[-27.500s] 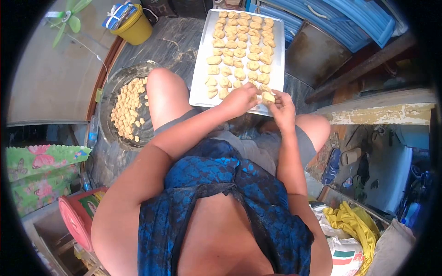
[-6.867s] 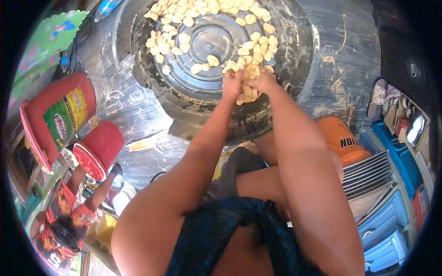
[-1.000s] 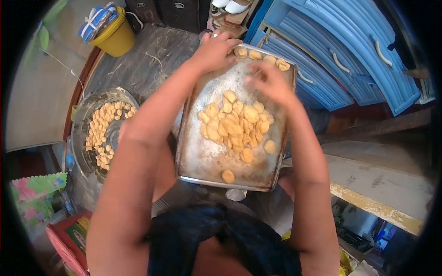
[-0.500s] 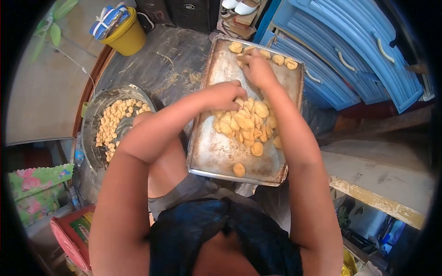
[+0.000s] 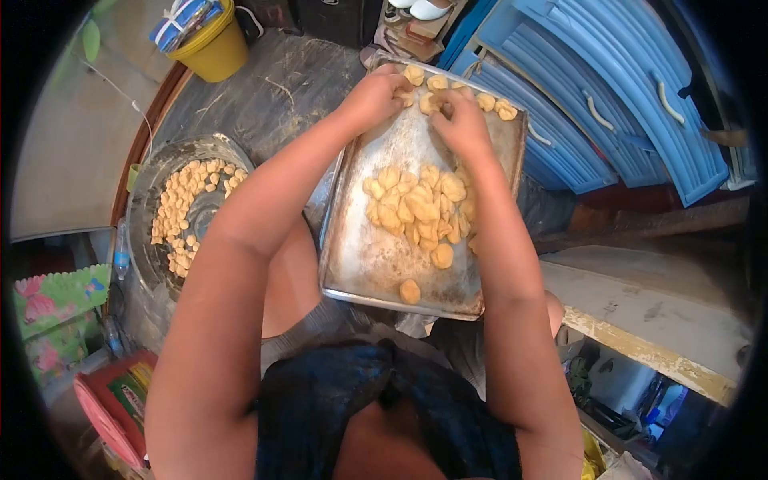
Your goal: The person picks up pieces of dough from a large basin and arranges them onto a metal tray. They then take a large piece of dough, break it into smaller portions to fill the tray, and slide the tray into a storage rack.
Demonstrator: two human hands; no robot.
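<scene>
A worn metal tray (image 5: 376, 264) lies across my lap, with a heap of flattened yellow dough pieces (image 5: 416, 204) in its middle. Single pieces form a row (image 5: 485, 102) along the far edge. My left hand (image 5: 379, 96) is at the tray's far left corner, its fingers closed on a dough piece (image 5: 406, 98). Beside it, my right hand (image 5: 462, 120) has its fingertips pinched at another dough piece (image 5: 427, 103). One lone piece (image 5: 410, 290) rests near the tray's front edge.
A round basin (image 5: 144, 240) holding many small dough pieces stands on the floor at the left. Behind it is a yellow bucket (image 5: 212, 54). Blue drawers (image 5: 592, 96) stand at the right, above a wooden bench (image 5: 656, 312). A red container (image 5: 104, 408) is at lower left.
My left hand has moved from the heap up to the tray's far left corner, with a dough piece in it. My right hand has shifted slightly right and nearer to me.
</scene>
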